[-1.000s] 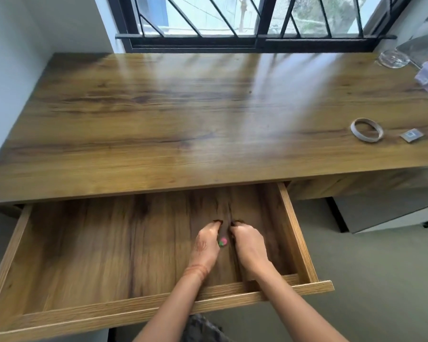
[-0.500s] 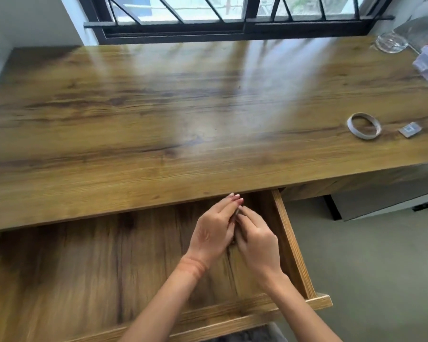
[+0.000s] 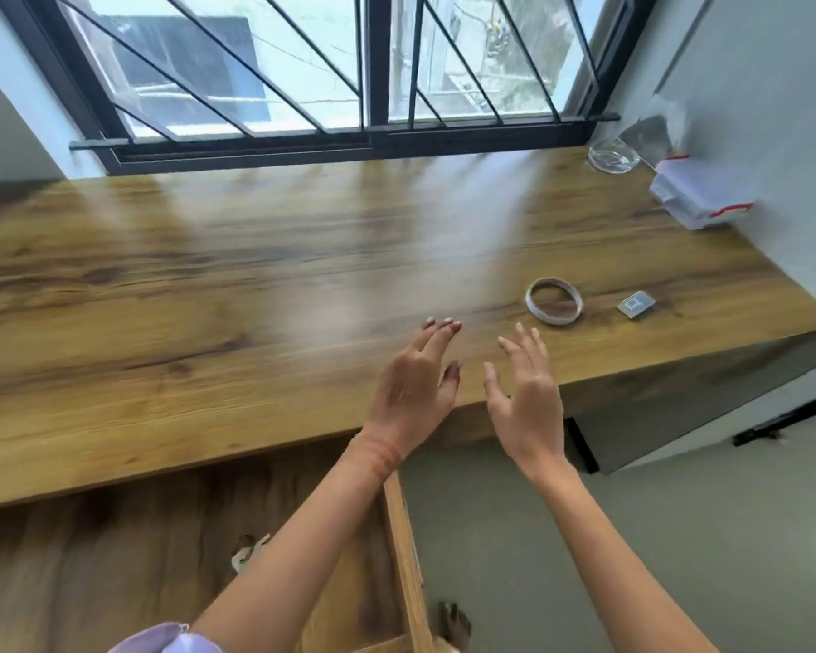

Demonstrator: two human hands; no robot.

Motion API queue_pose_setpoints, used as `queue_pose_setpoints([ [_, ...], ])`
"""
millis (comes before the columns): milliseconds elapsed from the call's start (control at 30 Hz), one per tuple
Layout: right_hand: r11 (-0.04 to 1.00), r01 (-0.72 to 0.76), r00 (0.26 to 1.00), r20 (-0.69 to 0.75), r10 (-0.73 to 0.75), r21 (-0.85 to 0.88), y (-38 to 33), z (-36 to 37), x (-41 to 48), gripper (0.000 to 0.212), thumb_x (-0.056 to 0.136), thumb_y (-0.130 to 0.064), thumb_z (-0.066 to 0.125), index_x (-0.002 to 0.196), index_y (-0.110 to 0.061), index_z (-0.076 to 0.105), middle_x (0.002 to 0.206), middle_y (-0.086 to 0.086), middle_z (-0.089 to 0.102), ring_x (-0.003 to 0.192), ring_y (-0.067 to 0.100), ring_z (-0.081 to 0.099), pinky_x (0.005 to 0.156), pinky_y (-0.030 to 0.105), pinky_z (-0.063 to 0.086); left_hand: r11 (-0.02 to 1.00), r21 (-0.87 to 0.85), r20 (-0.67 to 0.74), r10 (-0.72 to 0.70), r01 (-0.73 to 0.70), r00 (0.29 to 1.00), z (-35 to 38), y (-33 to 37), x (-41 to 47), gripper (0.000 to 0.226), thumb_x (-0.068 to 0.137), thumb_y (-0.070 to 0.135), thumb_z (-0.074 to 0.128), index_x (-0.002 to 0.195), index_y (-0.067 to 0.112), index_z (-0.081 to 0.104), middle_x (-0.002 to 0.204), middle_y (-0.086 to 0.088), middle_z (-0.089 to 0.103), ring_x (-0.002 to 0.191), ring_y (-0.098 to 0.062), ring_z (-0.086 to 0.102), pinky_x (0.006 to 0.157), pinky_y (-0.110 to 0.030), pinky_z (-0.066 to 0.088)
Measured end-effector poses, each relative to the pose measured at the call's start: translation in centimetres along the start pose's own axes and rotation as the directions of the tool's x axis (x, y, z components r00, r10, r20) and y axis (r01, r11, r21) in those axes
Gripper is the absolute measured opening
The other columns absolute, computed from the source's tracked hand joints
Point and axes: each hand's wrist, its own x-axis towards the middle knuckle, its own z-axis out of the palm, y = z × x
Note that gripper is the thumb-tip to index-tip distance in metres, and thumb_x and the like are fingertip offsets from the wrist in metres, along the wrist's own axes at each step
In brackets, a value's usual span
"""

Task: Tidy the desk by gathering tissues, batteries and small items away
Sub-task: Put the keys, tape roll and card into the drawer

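Observation:
Both of my hands hover over the front edge of the wooden desk [image 3: 208, 285], fingers spread and empty. My left hand [image 3: 418, 374] is just left of my right hand [image 3: 526, 388]. A white tape ring [image 3: 555, 301] lies flat on the desk a little beyond my right fingertips. To the right of it sits a small grey square packet [image 3: 636, 304]. Under the desk the drawer [image 3: 406, 549] stands pulled out, and a small pale item [image 3: 248, 551] lies on its floor beside my left forearm.
A clear glass dish [image 3: 613, 155] and a clear plastic box with red clips [image 3: 698, 195] stand at the back right corner by the wall. A barred window [image 3: 349, 77] runs behind the desk. Grey floor lies to the right of the drawer.
My hands have left the drawer, risen over the desk edge toward the right and spread apart. The view has swung right and up.

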Motion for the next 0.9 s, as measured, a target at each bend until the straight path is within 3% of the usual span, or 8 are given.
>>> queue_pose_setpoints([
  [167,0.981,-0.176,0.984,-0.018,0.175,-0.079,9.5,-3.7,6.2,0.051,0.093,-0.027,0.052,0.136,-0.003,0.039,0.151,0.017,0.023,0.142,0.028,0.015,0.115,0.041,0.022,0.996,0.027,0.127,-0.090,0.087,0.988,6.9,4.8,6.0,0.067,0.087,0.023,0.059,0.144,0.010,0.024,0.151,-0.007,0.028,0.141,-0.020,0.020,0.114,-0.027,0.017],
  [367,0.927,-0.368,0.919,0.129,0.374,-0.068,17.1,-5.5,12.5,0.069,0.093,-0.041,0.047,0.147,-0.011,0.015,0.155,0.016,-0.004,0.143,0.032,-0.004,0.115,0.041,0.014,0.963,0.096,0.297,-0.270,0.253,0.916,14.6,6.7,11.6,0.093,0.083,0.037,0.063,0.147,0.005,0.003,0.157,-0.011,0.001,0.144,-0.025,0.001,0.115,-0.029,0.004],
  [467,0.911,-0.411,0.898,0.160,0.410,-0.030,18.8,-5.3,14.1,0.068,0.093,-0.042,0.047,0.147,-0.014,0.016,0.155,0.015,-0.003,0.143,0.030,-0.007,0.115,0.038,0.006,0.930,0.155,0.324,-0.368,0.335,0.872,16.8,6.4,13.1,0.105,0.080,0.047,0.062,0.145,0.003,-0.007,0.156,-0.013,-0.010,0.144,-0.026,-0.008,0.115,-0.030,-0.002],
  [600,0.936,-0.350,0.934,0.063,0.352,-0.049,19.8,-3.9,14.8,0.053,0.096,-0.034,0.045,0.142,-0.009,0.034,0.154,0.016,0.015,0.143,0.029,0.004,0.115,0.036,0.011,0.910,0.149,0.215,-0.412,0.387,0.885,18.8,5.9,14.6,0.106,0.078,0.055,0.061,0.146,0.002,-0.001,0.157,-0.014,0.002,0.144,-0.027,-0.002,0.117,-0.033,-0.003],
  [767,0.954,-0.295,0.955,-0.032,0.294,-0.049,20.5,-2.8,14.2,0.045,0.096,-0.027,0.046,0.135,-0.004,0.043,0.147,0.021,0.030,0.140,0.032,0.016,0.113,0.040,0.025,0.911,0.047,0.065,-0.413,0.410,0.908,20.1,5.7,14.2,0.097,0.077,0.050,0.064,0.145,0.004,0.013,0.153,-0.011,0.022,0.142,-0.025,0.013,0.117,-0.033,0.000],
  [900,0.972,-0.235,0.971,-0.056,0.233,-0.022,20.7,-2.8,14.2,0.043,0.093,-0.021,0.053,0.131,-0.001,0.047,0.141,0.023,0.038,0.136,0.033,0.027,0.110,0.040,0.031,0.893,-0.099,0.052,-0.437,0.440,0.898,18.8,5.8,13.6,0.098,0.075,0.042,0.071,0.146,0.007,0.012,0.152,-0.008,0.024,0.139,-0.023,0.023,0.115,-0.030,0.016],
])
